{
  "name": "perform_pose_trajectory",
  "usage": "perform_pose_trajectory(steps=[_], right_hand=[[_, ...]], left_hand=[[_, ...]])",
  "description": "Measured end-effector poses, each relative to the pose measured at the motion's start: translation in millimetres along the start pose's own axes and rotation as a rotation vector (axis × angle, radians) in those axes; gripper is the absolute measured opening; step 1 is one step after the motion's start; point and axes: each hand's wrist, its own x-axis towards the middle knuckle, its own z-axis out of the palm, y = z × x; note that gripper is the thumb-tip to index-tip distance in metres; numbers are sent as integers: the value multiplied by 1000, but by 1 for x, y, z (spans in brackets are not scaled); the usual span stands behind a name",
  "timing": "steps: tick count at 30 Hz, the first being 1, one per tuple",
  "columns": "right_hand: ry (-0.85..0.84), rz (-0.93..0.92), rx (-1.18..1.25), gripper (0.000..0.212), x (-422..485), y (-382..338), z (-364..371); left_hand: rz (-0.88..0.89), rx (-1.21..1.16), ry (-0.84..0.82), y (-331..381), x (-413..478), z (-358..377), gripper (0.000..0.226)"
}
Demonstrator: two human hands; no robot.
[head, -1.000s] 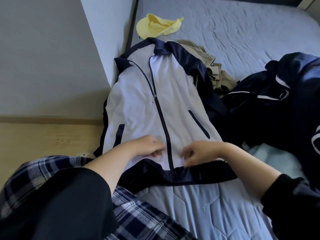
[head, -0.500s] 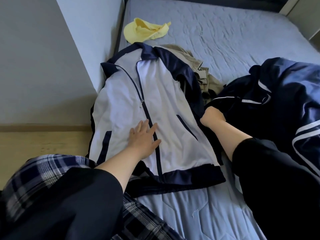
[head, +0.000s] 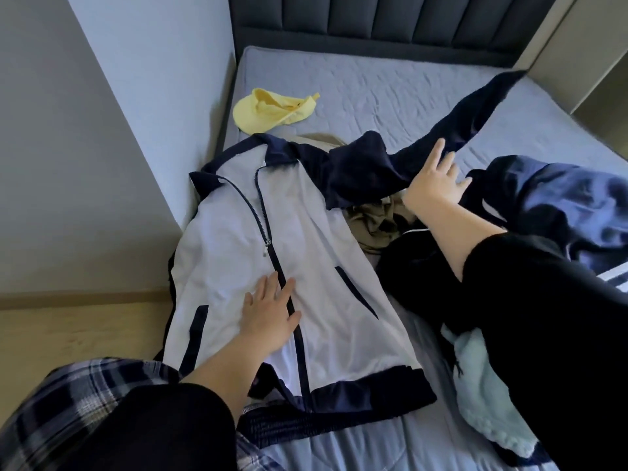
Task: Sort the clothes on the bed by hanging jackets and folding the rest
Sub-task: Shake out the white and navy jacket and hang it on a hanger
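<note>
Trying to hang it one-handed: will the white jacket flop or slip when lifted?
Probably floppy: the white jacket wrinkles under the left hand and its navy sleeve sags at the right hand. Likely light, maybe slippery: thin, glossy fabric.

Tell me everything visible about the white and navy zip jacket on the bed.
The jacket lies front up along the left edge of the bed. It is white, smooth-looking fabric with navy collar, hem, sleeves and pocket trims. Its navy zipper is closed up to the chest, where the pull hangs. The left hand rests flat on its front; the right hand, fingers straight, touches its raised navy sleeve.
</note>
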Motion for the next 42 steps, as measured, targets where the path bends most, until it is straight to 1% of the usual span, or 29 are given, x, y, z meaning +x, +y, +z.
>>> perform_pose_trajectory(steps=[3, 5, 7, 9, 10, 11, 12, 14, 15, 16, 17, 18, 20, 21, 22, 23, 25, 26, 27, 29, 30, 31, 32, 33, 34, 35, 36, 40, 42], right_hand=[[-134, -197, -101, 88, -29, -4, 41], [-165, -332, -97, 83, -49, -12, 64], [-189, -554, -70, 76, -73, -20, 87], [-348, -817, -135, 69, -100, -17, 113], [-452, -874, -207, 67, -112, -9, 127], [-518, -852, -289, 66, -119, 2, 138], [-515, -772, -352, 65, -122, 11, 148], [-422, -540, -410, 65, -125, 15, 153], [-375, -445, -390, 65, -125, 10, 153], [-309, -413, -327, 64, -128, -1, 152], [-231, -462, -226, 64, -134, -15, 153], [-175, -586, -123, 63, -142, -30, 155], [-211, -955, -24, 60, -163, -50, 165], [-253, -1076, -61, 58, -170, -51, 171], [-288, -1080, -131, 57, -167, -49, 175], [-293, -960, -187, 57, -158, -46, 177], [-256, -614, -184, 58, -140, -45, 174], [-232, -544, -152, 57, -137, -51, 171], [-203, -567, -109, 57, -141, -62, 170], [-181, -734, -54, 59, -163, -85, 168], [-179, -794, -54, 60, -173, -90, 171], [-190, -797, -65, 59, -181, -89, 174], [-216, -723, -89, 58, -184, -83, 178], [-246, -577, -101, 59, -184, -72, 183], [-264, -414, -96, 60, -186, -62, 186], [-271, -296, -83, 62, -190, -54, 190], [-270, -243, -74, 63, -198, -51, 194], [-288, -340, -87, 67, -225, -62, 214], [-312, -343, -111, 68, -219, -63, 219]], left_hand=[[-18, 29, -6, -3, 2, 1, 67], [-25, 50, -18, -5, 2, 3, 67], [-39, 63, -30, -10, 1, 3, 68], [-61, 66, -46, -16, 1, 2, 68], [-66, 68, -50, -18, 0, 1, 67], [-66, 72, -49, -21, -1, 0, 67], [-63, 80, -45, -24, -3, 0, 67], [-57, 102, -24, -32, -7, 0, 68], [-59, 113, -9, -36, -10, 1, 68], [-65, 123, 5, -41, -14, 3, 68], [-72, 131, 19, -45, -18, 6, 68], [-74, 143, 32, -50, -24, 9, 69], [-38, 204, 50, -60, -37, 15, 70], [2, 252, 51, -66, -45, 17, 71], [51, 294, 45, -71, -53, 19, 71], [103, 320, 31, -76, -61, 20, 70], [206, 329, -7, -80, -77, 23, 72], [267, 320, -32, -79, -84, 25, 73], [327, 311, -57, -77, -90, 28, 74], [376, 299, -64, -73, -91, 27, 76], [339, 292, -35, -73, -86, 22, 76], [272, 280, 6, -76, -79, 15, 76], [198, 259, 40, -80, -71, 6, 75], [140, 234, 57, -85, -65, -2, 73], [107, 209, 57, -90, -59, -5, 71], [94, 185, 46, -95, -56, -6, 69], [93, 159, 33, -98, -53, -4, 67], [126, 33, 70, -100, -41, 5, 62], [139, 10, 105, -101, -32, 8, 60]])
